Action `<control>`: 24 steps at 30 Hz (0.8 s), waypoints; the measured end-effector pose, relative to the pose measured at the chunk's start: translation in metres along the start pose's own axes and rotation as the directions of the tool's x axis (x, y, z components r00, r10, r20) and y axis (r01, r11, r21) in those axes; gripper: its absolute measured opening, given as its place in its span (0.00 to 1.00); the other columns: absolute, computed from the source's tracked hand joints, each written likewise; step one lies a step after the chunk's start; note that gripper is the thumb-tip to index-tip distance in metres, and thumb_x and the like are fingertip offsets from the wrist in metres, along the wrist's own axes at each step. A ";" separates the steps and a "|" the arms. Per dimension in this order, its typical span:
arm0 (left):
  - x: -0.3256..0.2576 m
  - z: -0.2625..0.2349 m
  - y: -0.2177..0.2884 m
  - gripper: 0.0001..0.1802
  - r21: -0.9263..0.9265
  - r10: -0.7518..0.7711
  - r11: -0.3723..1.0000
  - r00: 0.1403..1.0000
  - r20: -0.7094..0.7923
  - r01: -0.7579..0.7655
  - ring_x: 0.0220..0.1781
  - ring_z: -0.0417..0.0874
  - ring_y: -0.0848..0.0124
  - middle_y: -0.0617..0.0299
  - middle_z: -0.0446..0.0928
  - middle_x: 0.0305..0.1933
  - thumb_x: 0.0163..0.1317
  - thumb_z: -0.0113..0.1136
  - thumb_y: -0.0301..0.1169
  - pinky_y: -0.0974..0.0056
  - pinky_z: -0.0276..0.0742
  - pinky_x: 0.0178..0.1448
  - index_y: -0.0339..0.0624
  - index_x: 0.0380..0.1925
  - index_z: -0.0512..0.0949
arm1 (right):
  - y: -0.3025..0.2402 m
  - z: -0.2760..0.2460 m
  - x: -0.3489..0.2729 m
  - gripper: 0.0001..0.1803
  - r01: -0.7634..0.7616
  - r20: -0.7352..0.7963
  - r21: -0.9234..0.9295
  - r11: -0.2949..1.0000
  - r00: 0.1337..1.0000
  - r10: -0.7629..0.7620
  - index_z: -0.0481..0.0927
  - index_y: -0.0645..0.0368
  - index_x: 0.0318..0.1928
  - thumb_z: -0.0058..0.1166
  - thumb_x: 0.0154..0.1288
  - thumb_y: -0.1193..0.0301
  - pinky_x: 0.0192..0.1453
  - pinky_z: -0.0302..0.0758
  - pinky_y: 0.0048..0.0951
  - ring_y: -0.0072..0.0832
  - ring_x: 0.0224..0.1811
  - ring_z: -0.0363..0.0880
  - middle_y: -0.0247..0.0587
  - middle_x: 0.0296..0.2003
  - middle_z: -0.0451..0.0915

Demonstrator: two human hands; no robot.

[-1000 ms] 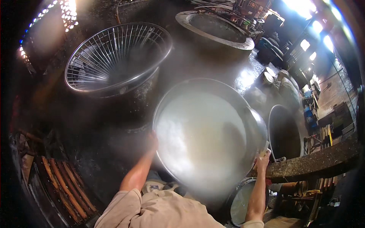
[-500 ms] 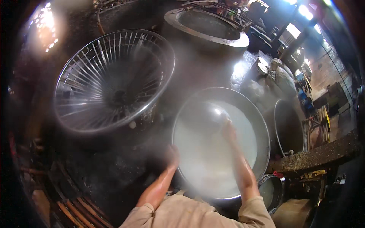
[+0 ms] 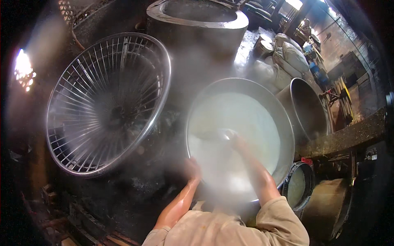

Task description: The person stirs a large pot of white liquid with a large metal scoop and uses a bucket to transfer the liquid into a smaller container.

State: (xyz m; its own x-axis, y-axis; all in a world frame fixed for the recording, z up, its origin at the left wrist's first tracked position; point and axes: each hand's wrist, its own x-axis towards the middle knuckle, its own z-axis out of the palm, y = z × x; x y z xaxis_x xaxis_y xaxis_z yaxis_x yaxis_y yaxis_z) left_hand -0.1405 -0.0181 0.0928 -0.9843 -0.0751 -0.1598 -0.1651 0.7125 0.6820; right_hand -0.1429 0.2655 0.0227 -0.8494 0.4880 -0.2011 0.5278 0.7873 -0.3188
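Wire basket (image 3: 108, 104): far left from where I watch; a big round dome of thin metal spokes with a bright rim, tilted and lying on the dark, sooty stove top; nothing in it that I can see.
Left hand (image 3: 192, 169): at the near-left rim of the pan, half lost in steam; whether the fingers curl over the rim or lie flat I cannot tell.
Pan (image 3: 240, 135): centre-right, wide, shallow, dull grey metal; full of pale, milky, steaming liquid — so the filling and heating look done, the working of it under way, I judge.
Right hand (image 3: 237, 141): stretched over the liquid, seemingly closed on something small and pale; steam blurs the fingers — grip uncertain.
Dark vat (image 3: 310, 108): just right of the pan, smooth-walled.
Sieve (image 3: 297, 184): lower right, round-framed, below a rough stone ledge (image 3: 349, 133).
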 end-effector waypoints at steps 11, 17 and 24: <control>0.001 0.022 -0.001 0.26 0.070 0.040 0.997 0.997 0.061 -0.044 0.32 0.75 0.49 0.40 0.74 0.30 0.62 0.33 0.43 0.52 0.69 0.36 0.30 0.29 0.72 | 0.148 0.013 -0.129 0.15 -0.146 -0.022 -0.076 0.986 0.989 0.145 0.73 0.60 0.37 0.53 0.46 0.70 0.47 0.69 0.39 0.43 0.46 0.70 0.50 0.40 0.73; -0.003 0.036 -0.032 0.27 0.078 0.255 0.965 0.966 -0.045 -0.251 0.35 0.74 0.48 0.39 0.73 0.31 0.63 0.29 0.44 0.52 0.68 0.39 0.29 0.31 0.72 | 0.189 -0.055 -0.204 0.14 -0.215 0.096 -0.148 0.965 0.968 0.230 0.74 0.61 0.34 0.55 0.45 0.68 0.44 0.70 0.39 0.42 0.41 0.74 0.51 0.36 0.75; -0.035 0.030 -0.043 0.21 -0.115 -0.076 0.990 0.996 0.056 0.081 0.49 0.69 0.51 0.40 0.69 0.44 0.57 0.44 0.37 0.54 0.63 0.51 0.32 0.45 0.65 | 0.223 -0.199 -0.232 0.15 -0.064 0.261 -0.256 0.964 0.956 0.132 0.75 0.63 0.36 0.44 0.52 0.65 0.40 0.71 0.38 0.45 0.35 0.75 0.54 0.32 0.75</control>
State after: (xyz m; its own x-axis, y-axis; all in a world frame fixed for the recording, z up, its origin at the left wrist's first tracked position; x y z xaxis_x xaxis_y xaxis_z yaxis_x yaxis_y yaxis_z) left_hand -0.0972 -0.0251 0.0477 -0.9640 -0.0897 -0.2503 -0.2508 0.6193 0.7440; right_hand 0.1717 0.4028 0.1828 -0.7416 0.4726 -0.4760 0.5624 0.8249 -0.0573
